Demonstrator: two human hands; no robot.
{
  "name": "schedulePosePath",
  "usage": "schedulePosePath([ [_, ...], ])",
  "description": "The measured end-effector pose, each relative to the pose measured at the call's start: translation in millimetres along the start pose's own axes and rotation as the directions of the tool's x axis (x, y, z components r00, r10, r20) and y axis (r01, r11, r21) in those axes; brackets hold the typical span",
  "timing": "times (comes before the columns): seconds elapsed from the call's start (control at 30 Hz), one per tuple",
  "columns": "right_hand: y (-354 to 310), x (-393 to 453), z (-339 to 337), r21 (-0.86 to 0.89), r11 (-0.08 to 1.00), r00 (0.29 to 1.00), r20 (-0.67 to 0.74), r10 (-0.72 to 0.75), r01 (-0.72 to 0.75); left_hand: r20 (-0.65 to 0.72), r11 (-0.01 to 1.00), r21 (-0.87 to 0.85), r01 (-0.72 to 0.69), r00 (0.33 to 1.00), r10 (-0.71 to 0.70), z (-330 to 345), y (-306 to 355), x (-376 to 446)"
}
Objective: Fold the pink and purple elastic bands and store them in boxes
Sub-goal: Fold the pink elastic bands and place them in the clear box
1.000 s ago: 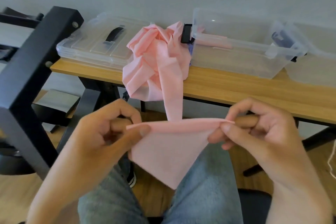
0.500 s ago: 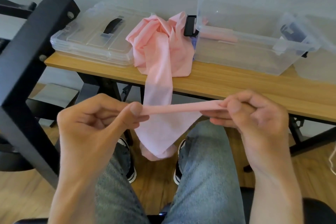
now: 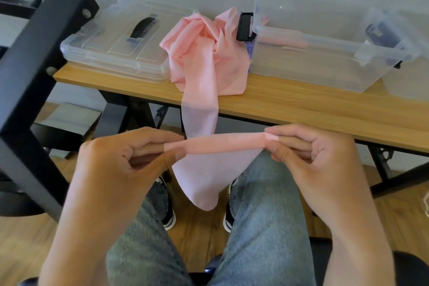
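Note:
A long pink elastic band [image 3: 204, 69] lies bunched on the wooden table [image 3: 301, 104] and trails over its front edge down to my hands. My left hand [image 3: 130, 162] and my right hand [image 3: 308, 158] each pinch one end of a folded stretch of the band, held taut and level above my knees. A loose flap of the band hangs below the fold. An open clear box [image 3: 325, 53] stands on the table to the right and holds a folded pink band and something dark purple at its far right end.
A clear box lid [image 3: 120, 44] with a black handle lies on the table's left part. A black metal frame [image 3: 34, 72] stands close on the left. Another clear container [image 3: 408, 81] is at the right edge. My legs and shoes are below.
The hanging triangle of band has been folded up into a narrow strip between my hands, and more of the band has been drawn off the table pile.

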State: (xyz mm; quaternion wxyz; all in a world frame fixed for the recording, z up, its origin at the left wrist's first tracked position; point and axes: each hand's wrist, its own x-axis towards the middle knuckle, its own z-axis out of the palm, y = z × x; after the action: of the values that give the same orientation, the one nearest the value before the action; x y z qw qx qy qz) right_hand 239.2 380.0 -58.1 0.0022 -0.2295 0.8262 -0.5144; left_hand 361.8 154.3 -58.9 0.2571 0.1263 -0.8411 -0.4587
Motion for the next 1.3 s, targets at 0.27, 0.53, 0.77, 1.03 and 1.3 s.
schedulePosePath([
  [0.27, 3, -1, -1, 0.0, 1.0, 0.997, 0.078, 0.012, -0.012, -0.023, 0.998, -0.032, 0.053, 0.998, -0.054, 7, -6, 0],
  [0.53, 6, 3, 1, 0.238, 0.969, 0.996, 0.075, 0.044, -0.061, -0.067, 0.975, -0.208, 0.078, 0.993, -0.093, 13, -10, 3],
  [0.77, 8, 4, 2, 0.224, 0.973, 0.998, 0.033, 0.045, -0.051, -0.004, 0.976, -0.188, 0.114, 0.993, -0.117, 11, -7, 3],
  [1.03, 17, 5, -1, -0.052, 0.993, 0.992, 0.064, 0.112, -0.109, 0.125, 0.986, -0.06, 0.155, 0.981, -0.147, 7, -11, 3],
  [1.3, 15, 5, -1, -0.015, 0.985, 0.974, 0.145, 0.171, -0.171, 0.12, 0.996, 0.04, 0.081, 0.989, -0.085, 9, -10, 2],
])
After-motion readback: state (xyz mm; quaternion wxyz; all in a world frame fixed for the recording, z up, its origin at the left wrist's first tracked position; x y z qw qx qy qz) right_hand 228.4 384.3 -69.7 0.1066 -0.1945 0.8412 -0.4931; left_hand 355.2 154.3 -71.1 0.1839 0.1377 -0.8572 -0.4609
